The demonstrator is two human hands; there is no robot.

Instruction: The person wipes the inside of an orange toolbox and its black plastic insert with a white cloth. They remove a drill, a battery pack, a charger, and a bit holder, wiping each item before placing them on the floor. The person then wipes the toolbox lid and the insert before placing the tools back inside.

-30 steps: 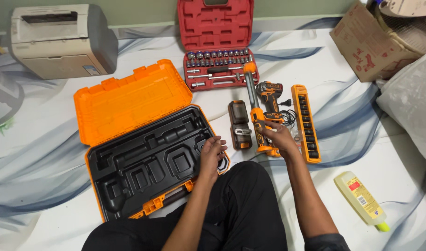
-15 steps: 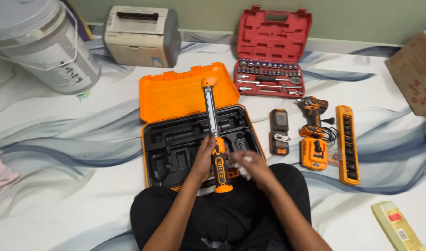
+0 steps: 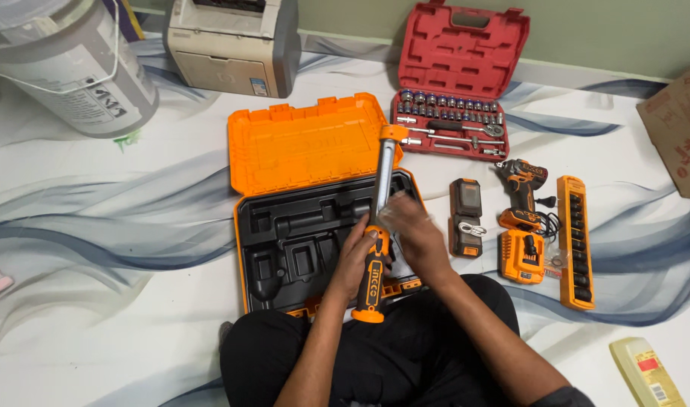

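While the left hand (image 3: 358, 256) grips an orange work light (image 3: 377, 226) upright over the open orange case (image 3: 307, 147), the right hand (image 3: 413, 234) presses its lens; white-and-blue sheet (image 3: 134, 218) covers the floor; green wall (image 3: 586, 30) behind.

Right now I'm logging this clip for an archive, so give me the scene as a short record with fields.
Left hand: grips the handle of a long orange work light, held upright.
Right hand: on the light's bar, pressing what looks like a white cloth.
Beneath: open orange tool case, black tray empty.
To the right: battery, drill, charger, orange socket rail.
Behind: red socket set, printer, bucket.
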